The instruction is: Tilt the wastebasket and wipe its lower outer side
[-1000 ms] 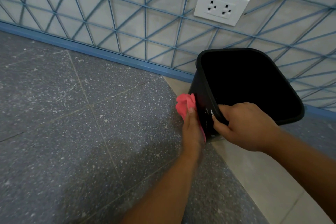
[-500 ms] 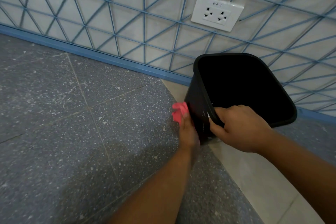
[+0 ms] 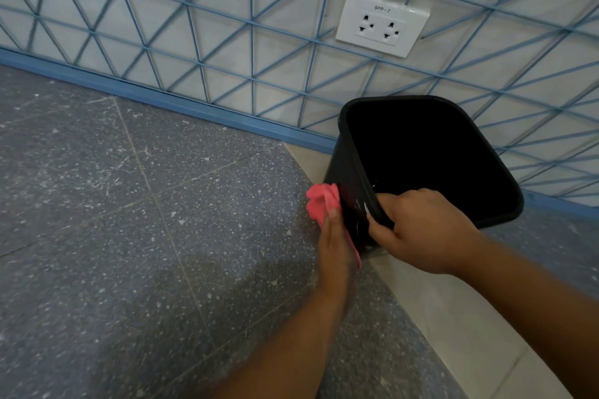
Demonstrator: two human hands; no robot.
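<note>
A black plastic bin point(image 3: 343, 168) stands tilted on the floor by the wall, its dark inside facing me. My right hand point(image 3: 421, 230) grips the bin's near rim, thumb outside and fingers curled over the edge. My left hand point(image 3: 335, 246) lies flat along the bin's left outer wall, its straight fingers pressing a pink cloth point(image 3: 321, 201) against it. The cloth bunches out above my fingertips.
Grey speckled floor tiles point(image 3: 129, 236) spread to the left, and a pale tile strip point(image 3: 453, 317) runs under the bin toward me. The wall behind has a blue line pattern, a blue skirting point(image 3: 162, 100) and a white double socket point(image 3: 382, 23).
My left hand has slid the pink cloth a little down and back along the bin's side. The right hand keeps its grip on the rim.
</note>
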